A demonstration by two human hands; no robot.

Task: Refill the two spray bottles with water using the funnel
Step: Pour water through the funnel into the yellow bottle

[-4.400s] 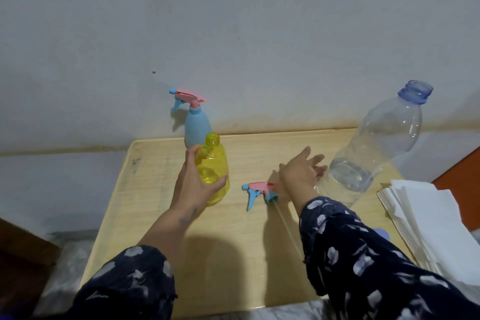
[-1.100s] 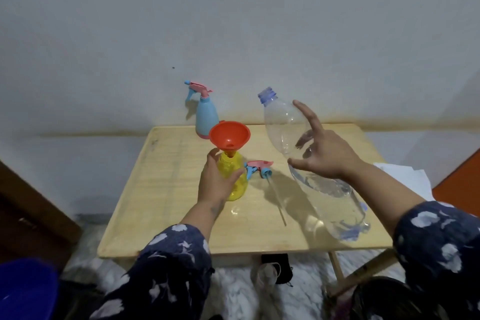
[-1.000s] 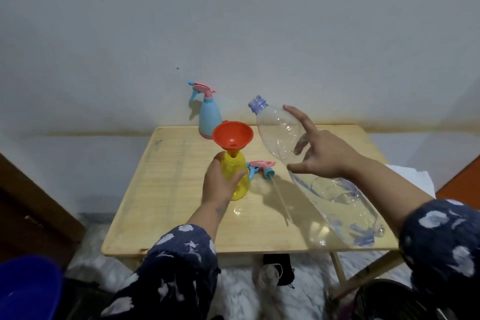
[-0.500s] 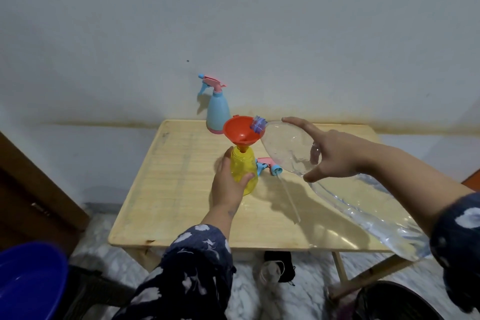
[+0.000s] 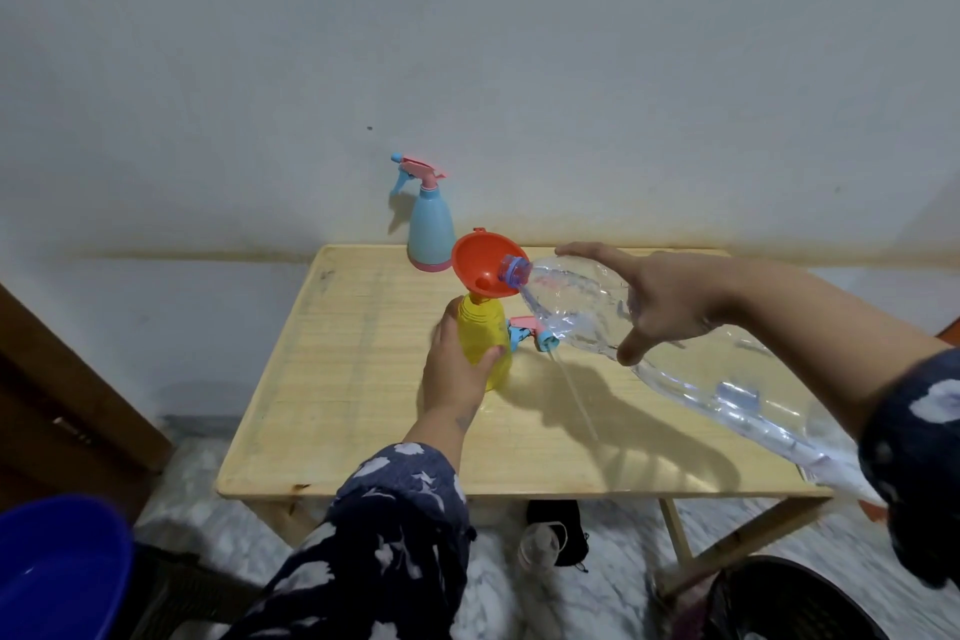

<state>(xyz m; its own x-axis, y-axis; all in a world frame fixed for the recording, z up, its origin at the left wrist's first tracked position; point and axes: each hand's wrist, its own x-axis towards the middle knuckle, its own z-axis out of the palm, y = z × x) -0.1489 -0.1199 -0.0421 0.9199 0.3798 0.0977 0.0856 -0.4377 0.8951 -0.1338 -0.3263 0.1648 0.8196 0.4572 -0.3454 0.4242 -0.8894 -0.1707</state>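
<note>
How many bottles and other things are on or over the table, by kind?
Spray bottles: 2, yellow bottle, blue bottle
Clear bottle: 1
Funnel: 1
Loose sprayer: 1
Total: 5

My big water bottle [image 5: 675,359] is clear, thin, glossy plastic, creased along its side. The funnel [image 5: 485,270] is smooth orange plastic; the yellow spray bottle [image 5: 483,327] is translucent plastic, the blue spray bottle [image 5: 430,231] opaque. The table [image 5: 363,379] is pale matt wood with fine grain. My sleeves are printed cloth.
</note>
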